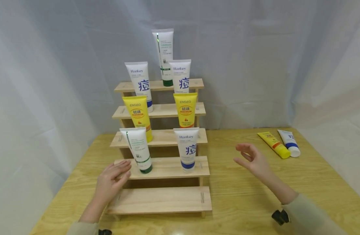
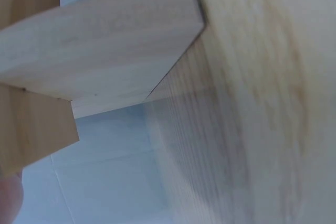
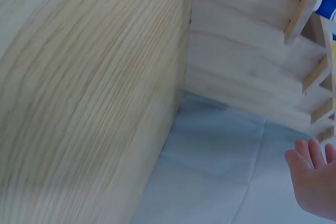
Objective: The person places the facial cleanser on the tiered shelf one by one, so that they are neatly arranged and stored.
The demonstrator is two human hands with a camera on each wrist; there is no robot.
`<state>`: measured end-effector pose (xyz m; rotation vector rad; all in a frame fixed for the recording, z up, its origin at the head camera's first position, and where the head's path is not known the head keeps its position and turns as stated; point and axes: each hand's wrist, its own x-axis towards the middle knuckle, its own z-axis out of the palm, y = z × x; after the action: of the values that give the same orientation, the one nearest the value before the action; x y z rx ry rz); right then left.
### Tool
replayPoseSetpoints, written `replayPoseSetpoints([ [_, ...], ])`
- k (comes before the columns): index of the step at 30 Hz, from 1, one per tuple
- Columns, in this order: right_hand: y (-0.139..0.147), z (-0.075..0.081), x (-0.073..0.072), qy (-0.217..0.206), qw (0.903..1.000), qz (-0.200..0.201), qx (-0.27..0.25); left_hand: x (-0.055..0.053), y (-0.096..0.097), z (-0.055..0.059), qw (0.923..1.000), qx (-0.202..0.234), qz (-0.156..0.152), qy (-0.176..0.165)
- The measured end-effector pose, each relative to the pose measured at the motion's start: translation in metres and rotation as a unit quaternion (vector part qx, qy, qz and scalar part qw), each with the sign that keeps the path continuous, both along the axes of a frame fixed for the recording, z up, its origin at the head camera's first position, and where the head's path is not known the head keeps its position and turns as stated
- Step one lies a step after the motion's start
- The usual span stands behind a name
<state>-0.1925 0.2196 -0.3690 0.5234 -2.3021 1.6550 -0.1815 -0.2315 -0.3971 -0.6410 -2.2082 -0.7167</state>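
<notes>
In the head view a stepped wooden rack point(image 1: 160, 200) carries upright squeeze tubes. My left hand point(image 1: 112, 179) is at the left end of its second-lowest step, beside a white tube with a green cap point(image 1: 139, 150); its loosely bent fingers grip nothing, and whether they touch the step I cannot tell. At that step's right end stands a white tube with a blue band point(image 1: 187, 148). My right hand point(image 1: 254, 161) hovers right of the rack, fingers relaxed and holding nothing. The right wrist view also shows this hand point(image 3: 315, 182); the left wrist view mostly shows the rack's underside point(image 2: 105, 51).
Two yellow tubes, one at left point(image 1: 138, 114), one at right point(image 1: 186, 109), stand mid-rack. Two blue-banded tubes and a green-capped tube point(image 1: 165, 55) stand higher. A yellow tube point(image 1: 275, 146) and a white tube point(image 1: 289, 143) lie at the table's back right. Grey cloth point(image 1: 241, 65) hangs behind.
</notes>
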Motion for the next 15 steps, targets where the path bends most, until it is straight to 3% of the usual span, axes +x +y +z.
replayPoseSetpoints([
  [6,0.021,-0.001,0.002,-0.017,0.9993,-0.023,0.024,-0.001,0.0,-0.001,1.0,0.003,-0.002,0.003],
  [15,0.049,-0.001,-0.003,-0.011,0.9953,-0.045,0.085,-0.001,0.0,0.0,1.0,0.001,-0.003,0.008],
])
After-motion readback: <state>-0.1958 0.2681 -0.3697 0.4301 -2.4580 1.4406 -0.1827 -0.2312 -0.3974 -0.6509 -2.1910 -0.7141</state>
